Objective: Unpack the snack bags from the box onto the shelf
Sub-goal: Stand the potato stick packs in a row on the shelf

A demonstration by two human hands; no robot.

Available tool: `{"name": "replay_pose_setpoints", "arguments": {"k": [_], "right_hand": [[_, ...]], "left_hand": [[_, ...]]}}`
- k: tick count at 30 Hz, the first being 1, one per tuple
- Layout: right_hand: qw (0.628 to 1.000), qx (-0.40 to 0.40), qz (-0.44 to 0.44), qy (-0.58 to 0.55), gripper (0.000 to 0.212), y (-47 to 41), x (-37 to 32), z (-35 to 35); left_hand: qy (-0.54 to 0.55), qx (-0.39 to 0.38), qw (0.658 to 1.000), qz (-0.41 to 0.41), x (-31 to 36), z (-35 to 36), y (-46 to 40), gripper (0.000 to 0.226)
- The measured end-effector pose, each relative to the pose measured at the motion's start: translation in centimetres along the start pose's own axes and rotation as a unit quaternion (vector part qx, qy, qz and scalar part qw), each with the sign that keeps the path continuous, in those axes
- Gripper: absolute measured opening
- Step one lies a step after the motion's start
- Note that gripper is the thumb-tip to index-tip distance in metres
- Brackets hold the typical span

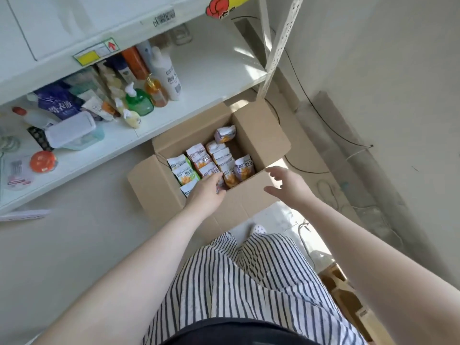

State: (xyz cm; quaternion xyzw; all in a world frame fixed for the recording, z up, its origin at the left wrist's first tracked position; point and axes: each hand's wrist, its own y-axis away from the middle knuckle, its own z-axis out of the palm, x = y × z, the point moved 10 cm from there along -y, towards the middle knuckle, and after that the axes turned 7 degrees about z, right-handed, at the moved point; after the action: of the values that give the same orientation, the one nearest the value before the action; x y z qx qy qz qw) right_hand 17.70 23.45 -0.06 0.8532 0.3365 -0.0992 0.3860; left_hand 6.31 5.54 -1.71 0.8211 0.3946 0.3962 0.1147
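An open cardboard box stands on the floor below a white shelf. Inside lie several small snack bags, white with green, orange or purple panels; one purple bag sits apart at the far end. My left hand reaches into the box's near side, fingers curled around a purple bag that it mostly hides. My right hand hovers over the box's near right flap, fingers spread, holding nothing.
The shelf's left part holds bottles, a green pump dispenser, pouches and a clear lidded container. Its right part is bare white board. A perforated metal upright stands right of the box. Cables run along the floor at right.
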Motion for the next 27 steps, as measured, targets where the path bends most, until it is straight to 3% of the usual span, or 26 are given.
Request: {"name": "replay_pose_setpoints", "arguments": {"k": [5, 13, 20, 27], "right_hand": [[0.994, -0.056, -0.053, 0.081, 0.055, -5.0, -1.2, -1.3], [0.970, -0.121, -0.110, 0.180, 0.054, -16.2, -1.2, 1.0], [0.957, -0.161, -0.104, 0.219, 0.063, -28.4, 3.1, 11.4], [0.943, -0.143, -0.106, 0.281, 0.077, -37.8, 7.5, 22.0]], "left_hand": [[-0.087, -0.013, 0.996, 0.005, 1.5, 0.2, -4.0, 0.056], [-0.083, 0.009, 0.996, -0.038, -1.3, 3.8, -12.0, 0.058], [-0.033, 0.010, 0.994, -0.107, -11.3, 10.9, -20.1, 0.065], [-0.063, 0.090, 0.992, -0.063, -17.9, 12.4, -33.1, 0.082]]}}
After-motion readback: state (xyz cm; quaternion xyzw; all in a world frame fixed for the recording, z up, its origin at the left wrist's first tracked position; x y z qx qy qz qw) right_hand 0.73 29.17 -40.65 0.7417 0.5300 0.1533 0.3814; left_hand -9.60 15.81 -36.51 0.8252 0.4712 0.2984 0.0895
